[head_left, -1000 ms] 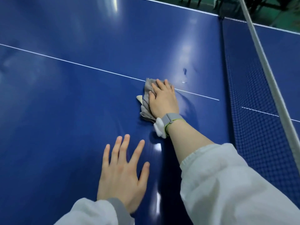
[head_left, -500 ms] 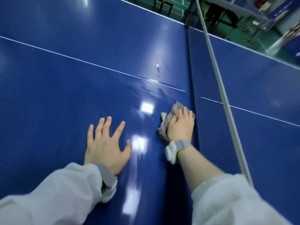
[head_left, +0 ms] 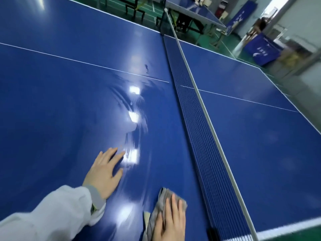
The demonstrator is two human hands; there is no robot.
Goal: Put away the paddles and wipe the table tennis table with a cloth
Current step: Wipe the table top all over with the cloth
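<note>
A blue table tennis table (head_left: 60, 105) fills the view, with streaky wet wipe marks near its middle. My right hand (head_left: 171, 221) lies flat with straight fingers on a crumpled grey cloth (head_left: 160, 204), pressing it to the table near the front edge, just left of the net. My left hand (head_left: 104, 173) rests flat on the bare table surface, fingers straight, a little left and ahead of the cloth. No paddles are in view.
The blue net (head_left: 196, 119) with its white top band crosses the table from the far side to the front right. A small dark mark (head_left: 147, 67) sits by the white centre line. Other tables (head_left: 194, 11) and a blue barrier (head_left: 262, 49) stand beyond.
My right hand has dragged the cloth back toward me along the net, from mid-table to the near edge. My left hand has stayed flat on the table. The view has tilted up.
</note>
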